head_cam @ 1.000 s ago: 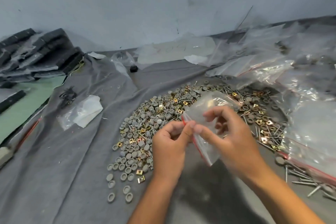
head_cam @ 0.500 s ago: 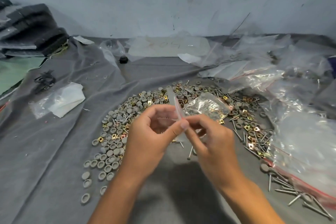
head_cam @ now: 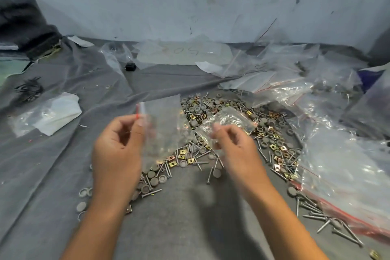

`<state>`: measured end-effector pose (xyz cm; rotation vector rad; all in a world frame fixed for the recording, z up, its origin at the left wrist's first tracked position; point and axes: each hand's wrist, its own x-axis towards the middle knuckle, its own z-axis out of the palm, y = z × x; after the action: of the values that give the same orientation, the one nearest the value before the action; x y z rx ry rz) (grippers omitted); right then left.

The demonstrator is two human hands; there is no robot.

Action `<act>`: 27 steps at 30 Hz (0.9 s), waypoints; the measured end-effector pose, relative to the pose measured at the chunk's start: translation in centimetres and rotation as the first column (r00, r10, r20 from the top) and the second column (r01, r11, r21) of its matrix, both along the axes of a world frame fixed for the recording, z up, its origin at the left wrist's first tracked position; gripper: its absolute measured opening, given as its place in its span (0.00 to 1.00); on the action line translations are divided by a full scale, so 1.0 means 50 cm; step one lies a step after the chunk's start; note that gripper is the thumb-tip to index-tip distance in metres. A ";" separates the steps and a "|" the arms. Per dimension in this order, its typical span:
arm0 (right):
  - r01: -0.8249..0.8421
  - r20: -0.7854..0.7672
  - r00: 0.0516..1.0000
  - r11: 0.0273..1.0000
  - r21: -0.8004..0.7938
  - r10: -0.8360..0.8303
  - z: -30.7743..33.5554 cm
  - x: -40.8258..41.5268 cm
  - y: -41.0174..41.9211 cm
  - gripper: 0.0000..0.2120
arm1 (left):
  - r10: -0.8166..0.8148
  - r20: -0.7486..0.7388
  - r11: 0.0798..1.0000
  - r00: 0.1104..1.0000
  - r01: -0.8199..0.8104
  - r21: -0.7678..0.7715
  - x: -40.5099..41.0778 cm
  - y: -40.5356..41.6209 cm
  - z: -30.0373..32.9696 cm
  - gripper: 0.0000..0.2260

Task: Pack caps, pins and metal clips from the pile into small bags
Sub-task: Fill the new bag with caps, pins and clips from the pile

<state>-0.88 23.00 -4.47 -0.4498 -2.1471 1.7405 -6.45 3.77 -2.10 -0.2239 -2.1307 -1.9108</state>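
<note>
My left hand (head_cam: 118, 150) pinches the red-striped top edge of a small clear zip bag (head_cam: 162, 124), which hangs upright and looks empty. My right hand (head_cam: 236, 150) is blurred, apart from that bag, its fingers loosely curled with nothing visibly in them. It hovers at the near edge of a crinkled clear bag (head_cam: 230, 119) lying on the pile. The pile (head_cam: 270, 139) of grey round caps, brass-coloured square clips and steel pins curves across the grey cloth behind and beside both hands.
Large clear bags (head_cam: 341, 164) with red zip strips cover the right side, with loose pins (head_cam: 316, 213) at their near edge. A folded white bag (head_cam: 57, 112) lies at the left on the grey cloth (head_cam: 52, 175). A small black block (head_cam: 130, 67) and more bags sit by the wall.
Both hands pinched the small bag's top together before. Now the right hand has let go and moved right toward the pile, while the left hand keeps the bag and has lifted it.
</note>
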 end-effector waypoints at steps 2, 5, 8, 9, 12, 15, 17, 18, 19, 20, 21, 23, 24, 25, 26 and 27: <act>0.045 0.241 0.961 0.933 0.358 -0.139 -0.008 -0.007 0.060 0.18 | 0.145 -0.074 0.988 0.987 -0.149 -0.050 0.000 -0.010 0.004 0.02; -0.053 0.451 0.862 0.845 0.533 -0.231 -0.019 -0.015 0.104 0.15 | 0.196 -0.214 0.976 0.957 -0.212 -0.055 0.007 -0.007 0.014 0.08; 0.006 0.404 0.894 0.908 0.420 -0.193 -0.020 -0.023 0.117 0.17 | 0.190 -0.431 0.920 0.882 -0.313 -0.237 0.005 -0.003 0.011 0.06; 0.032 0.381 0.906 0.929 0.370 -0.183 -0.021 -0.024 0.122 0.17 | 0.185 -0.488 0.898 0.853 -0.349 -0.268 0.004 -0.003 0.006 0.06; 0.033 0.347 0.919 0.911 0.411 -0.189 -0.033 -0.025 0.122 0.20 | 0.199 -0.557 0.879 0.806 -0.399 -0.262 -0.001 -0.003 0.004 0.09; -0.075 0.333 0.903 0.662 0.746 -0.272 -0.048 -0.024 0.109 0.34 | 0.256 -0.589 0.861 0.767 -0.458 -0.222 -0.003 -0.002 0.007 0.07; -0.129 0.356 0.891 0.594 0.794 -0.282 -0.058 -0.026 0.108 0.35 | 0.291 -0.589 0.842 0.754 -0.494 -0.217 -0.006 -0.003 0.010 0.08; -0.110 0.334 0.898 0.590 0.800 -0.286 -0.063 -0.026 0.110 0.30 | 0.299 -0.580 0.838 0.758 -0.499 -0.222 -0.007 -0.004 0.010 0.10; -0.061 0.284 0.914 0.592 0.804 -0.290 -0.067 -0.027 0.113 0.23 | 0.306 -0.568 0.836 0.764 -0.501 -0.224 -0.008 -0.005 0.009 0.12; -0.002 0.226 0.928 0.599 0.801 -0.298 -0.067 -0.026 0.116 0.17 | 0.311 -0.561 0.835 0.767 -0.503 -0.224 -0.009 -0.006 0.008 0.14; 0.054 0.171 0.937 0.612 0.789 -0.304 -0.063 -0.026 0.118 0.13 | 0.312 -0.564 0.833 0.765 -0.505 -0.225 -0.010 -0.007 0.008 0.15; 0.158 0.082 0.946 0.669 0.726 -0.313 -0.048 -0.027 0.132 0.12 | 0.301 -0.578 0.831 0.758 -0.505 -0.231 -0.013 -0.010 0.010 0.17; 0.220 0.030 0.945 0.702 0.677 -0.326 -0.035 -0.026 0.142 0.12 | 0.296 -0.581 0.830 0.758 -0.505 -0.236 -0.014 -0.011 0.012 0.18; 0.299 -0.041 0.935 0.720 0.626 -0.353 -0.019 -0.021 0.156 0.12 | 0.296 -0.580 0.828 0.759 -0.507 -0.240 -0.016 -0.013 0.013 0.19; 0.395 -0.129 0.909 0.716 0.575 -0.397 -0.002 -0.012 0.173 0.11 | 0.300 -0.581 0.825 0.757 -0.511 -0.240 -0.016 -0.014 0.012 0.20; 0.504 -0.234 0.860 0.685 0.526 -0.453 0.017 0.003 0.191 0.10 | 0.306 -0.585 0.820 0.751 -0.520 -0.238 -0.015 -0.015 0.012 0.21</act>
<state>-0.74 32.56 -3.64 -0.6736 -2.0980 0.7567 -7.22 3.01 -1.50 -0.2712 -1.9316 -1.0021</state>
